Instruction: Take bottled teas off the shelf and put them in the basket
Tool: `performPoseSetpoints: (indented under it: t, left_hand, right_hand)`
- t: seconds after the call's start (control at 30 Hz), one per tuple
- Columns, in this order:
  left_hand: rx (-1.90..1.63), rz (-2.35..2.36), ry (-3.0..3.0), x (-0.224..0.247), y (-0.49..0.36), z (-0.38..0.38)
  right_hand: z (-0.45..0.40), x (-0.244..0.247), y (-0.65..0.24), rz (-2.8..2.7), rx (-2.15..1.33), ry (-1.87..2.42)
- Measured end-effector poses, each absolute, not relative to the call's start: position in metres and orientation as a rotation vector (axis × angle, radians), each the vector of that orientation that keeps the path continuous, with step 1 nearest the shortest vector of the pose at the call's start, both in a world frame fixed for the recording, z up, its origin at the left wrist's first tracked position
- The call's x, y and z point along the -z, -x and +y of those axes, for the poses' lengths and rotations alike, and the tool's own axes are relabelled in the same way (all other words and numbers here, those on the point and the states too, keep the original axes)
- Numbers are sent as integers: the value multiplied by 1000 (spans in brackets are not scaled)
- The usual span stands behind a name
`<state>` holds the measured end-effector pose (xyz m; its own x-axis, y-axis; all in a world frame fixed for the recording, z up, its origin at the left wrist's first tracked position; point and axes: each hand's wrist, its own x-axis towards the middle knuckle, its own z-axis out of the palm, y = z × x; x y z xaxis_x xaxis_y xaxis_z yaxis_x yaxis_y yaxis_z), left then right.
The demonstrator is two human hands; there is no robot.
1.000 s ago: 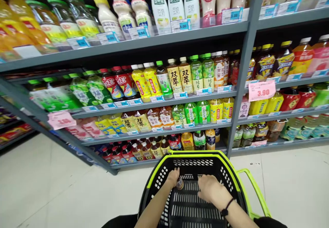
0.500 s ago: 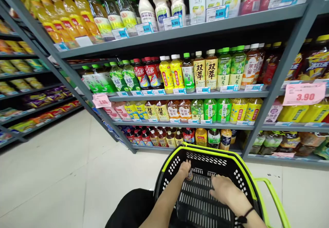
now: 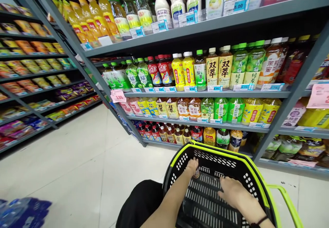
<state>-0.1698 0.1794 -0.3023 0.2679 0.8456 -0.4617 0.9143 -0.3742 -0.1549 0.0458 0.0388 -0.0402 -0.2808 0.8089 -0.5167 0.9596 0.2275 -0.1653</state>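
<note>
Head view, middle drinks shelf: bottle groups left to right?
Green-label bottles → red-label bottles → yellow bottles → one white-and-green bottle → tan-label bottles → green-capped bottles → orange-label bottles.

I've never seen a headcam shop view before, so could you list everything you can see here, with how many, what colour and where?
basket: one, black with lime rim, on floor in front.
small bottle: one, dark, inside basket at far wall.
drink bottles: many, mixed colours, grey shelves ahead.
price tags: many, mostly blue-white, shelf edges.
snack packs: many, shelves far left.
blue packs: bottom-left floor.
floor: pale tiles.
left hand: on the small bottle.
right hand: flat on basket's bottom.
</note>
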Motion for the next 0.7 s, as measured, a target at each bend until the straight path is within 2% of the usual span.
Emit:
performPoseSetpoints:
  t: [0.37,0.57,0.7]
  left_hand:
    - [776,1694,-2368,303,166,180]
    - [766,1698,-2326,287,164,179]
    - [747,1671,-2305,260,162,180]
  right_hand:
    - [40,52,-49,2199,665,-1625]
    - [36,28,-41,2159,642,-1571]
    - [38,11,-39,2107,638,-1583]
